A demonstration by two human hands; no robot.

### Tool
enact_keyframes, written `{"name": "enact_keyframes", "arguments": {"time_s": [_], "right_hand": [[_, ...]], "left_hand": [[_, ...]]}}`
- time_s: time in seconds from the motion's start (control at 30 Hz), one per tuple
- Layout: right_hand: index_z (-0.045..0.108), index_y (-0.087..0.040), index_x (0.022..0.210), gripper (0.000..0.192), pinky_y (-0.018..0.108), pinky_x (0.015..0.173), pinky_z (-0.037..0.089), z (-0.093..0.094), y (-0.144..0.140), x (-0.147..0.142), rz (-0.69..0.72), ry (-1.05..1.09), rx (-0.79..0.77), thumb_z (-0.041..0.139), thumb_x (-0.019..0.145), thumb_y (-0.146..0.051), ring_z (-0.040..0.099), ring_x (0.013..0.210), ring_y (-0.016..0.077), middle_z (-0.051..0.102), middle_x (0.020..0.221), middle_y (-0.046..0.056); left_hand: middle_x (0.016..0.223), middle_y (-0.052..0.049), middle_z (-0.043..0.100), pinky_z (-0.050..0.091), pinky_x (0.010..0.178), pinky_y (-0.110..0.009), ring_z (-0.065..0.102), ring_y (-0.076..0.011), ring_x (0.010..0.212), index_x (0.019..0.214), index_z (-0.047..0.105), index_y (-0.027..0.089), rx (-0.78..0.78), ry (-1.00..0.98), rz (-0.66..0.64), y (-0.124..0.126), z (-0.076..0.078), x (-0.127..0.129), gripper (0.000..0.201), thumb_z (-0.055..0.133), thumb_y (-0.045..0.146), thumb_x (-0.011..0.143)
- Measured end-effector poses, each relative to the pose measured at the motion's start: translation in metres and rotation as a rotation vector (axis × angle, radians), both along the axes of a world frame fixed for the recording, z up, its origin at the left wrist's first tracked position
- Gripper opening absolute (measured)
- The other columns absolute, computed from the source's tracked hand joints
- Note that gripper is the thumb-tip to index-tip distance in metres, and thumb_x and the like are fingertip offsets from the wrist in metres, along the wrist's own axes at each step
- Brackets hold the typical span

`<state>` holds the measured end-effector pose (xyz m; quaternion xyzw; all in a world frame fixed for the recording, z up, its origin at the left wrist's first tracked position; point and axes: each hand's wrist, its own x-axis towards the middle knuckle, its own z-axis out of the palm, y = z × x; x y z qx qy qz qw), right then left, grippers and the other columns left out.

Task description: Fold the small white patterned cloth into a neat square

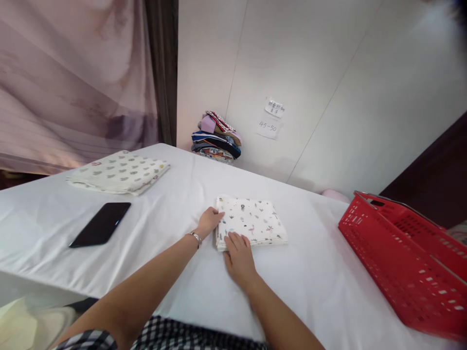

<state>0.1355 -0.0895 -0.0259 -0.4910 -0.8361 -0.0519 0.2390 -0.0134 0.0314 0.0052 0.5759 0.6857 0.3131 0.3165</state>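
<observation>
Black-and-white checked clothing (197, 335) fills the bottom edge, with two bare forearms reaching forward from it. At their ends, the left hand (207, 222) meets the left edge of a folded white cloth (255, 221), its thumb on the upper face and its other fingers close together along that side; whether they pinch the fabric, I cannot tell. The right hand (241, 257) lies over the cloth's near left corner, fingers resting on top and slightly spread, thumb apart from them beside the near edge. Small printed plants and a pink flamingo dot the cloth, which lies flat in several layers on the middle of a white-covered table (302, 277). A silvery bracelet (196, 238) circles the left wrist. Farther left, a dark flat device (102, 224) lies on the table, and beyond it another folded cloth (122, 172) with grey motifs. To the right stands a red perforated basket (394, 262) with metal handles. At the far edge, a stack of folded fabrics (216, 138) sits against a pale panelled wall (310, 63), where two paper notes (268, 127) hang, the lower reading "45-50". A pinkish curtain (73, 73) drapes at far left.
</observation>
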Motion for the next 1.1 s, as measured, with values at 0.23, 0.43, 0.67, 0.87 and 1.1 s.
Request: {"name": "enact_keyframes", "arguments": {"time_s": [0.23, 0.43, 0.67, 0.87, 1.1], "right_hand": [[0.046, -0.019, 0.128, 0.042, 0.043, 0.107, 0.024, -0.001, 0.0, -0.001, -0.015, 0.009, -0.011, 0.044, 0.086, -0.019, 0.038, 0.127, 0.0211, 0.049, 0.134, 0.009], [0.045, -0.02, 0.13, 0.042, 0.042, 0.109, 0.023, -0.004, 0.0, -0.001, -0.022, -0.001, -0.012, 0.044, 0.087, -0.021, 0.037, 0.128, 0.02, 0.048, 0.136, 0.008], [0.039, -0.02, 0.135, 0.046, 0.043, 0.109, 0.019, 0.0, -0.001, -0.001, -0.001, 0.021, -0.053, 0.042, 0.089, -0.022, 0.032, 0.131, 0.021, 0.043, 0.14, 0.007], [0.033, -0.024, 0.139, 0.05, 0.045, 0.11, 0.015, 0.011, -0.006, -0.001, 0.082, 0.007, -0.114, 0.043, 0.09, -0.028, 0.031, 0.132, 0.0204, 0.041, 0.142, 0.006], [0.035, -0.024, 0.137, 0.048, 0.046, 0.11, 0.015, 0.011, -0.005, -0.001, 0.084, 0.025, -0.13, 0.043, 0.09, -0.028, 0.032, 0.131, 0.0204, 0.043, 0.141, 0.005]], "left_hand": [[0.079, -0.004, 0.067, 0.039, 0.063, -0.026, 0.061, -0.019, 0.077, 0.077, 0.054, 0.019, 0.011, 0.074, 0.014, 0.013, 0.006, 0.005, 0.019, 0.056, 0.038, 0.078], [0.079, -0.007, 0.067, 0.04, 0.064, -0.026, 0.062, -0.0201, 0.078, 0.073, 0.055, 0.018, 0.001, 0.098, 0.023, 0.014, 0.005, 0.003, 0.017, 0.052, 0.033, 0.079], [0.08, -0.007, 0.067, 0.04, 0.063, -0.025, 0.061, -0.0191, 0.078, 0.075, 0.056, 0.017, 0.024, 0.125, 0.025, 0.014, 0.005, 0.004, 0.018, 0.049, 0.033, 0.082], [0.076, -0.006, 0.067, 0.041, 0.064, -0.025, 0.062, -0.0195, 0.076, 0.072, 0.055, 0.018, 0.019, 0.156, -0.004, 0.017, 0.004, 0.0, 0.017, 0.052, 0.032, 0.081], [0.12, -0.013, 0.059, 0.042, 0.094, -0.034, 0.054, -0.0238, 0.112, 0.109, 0.055, 0.015, 0.374, 0.23, -0.1, 0.001, 0.0, -0.001, 0.033, 0.049, 0.031, 0.082]]}}
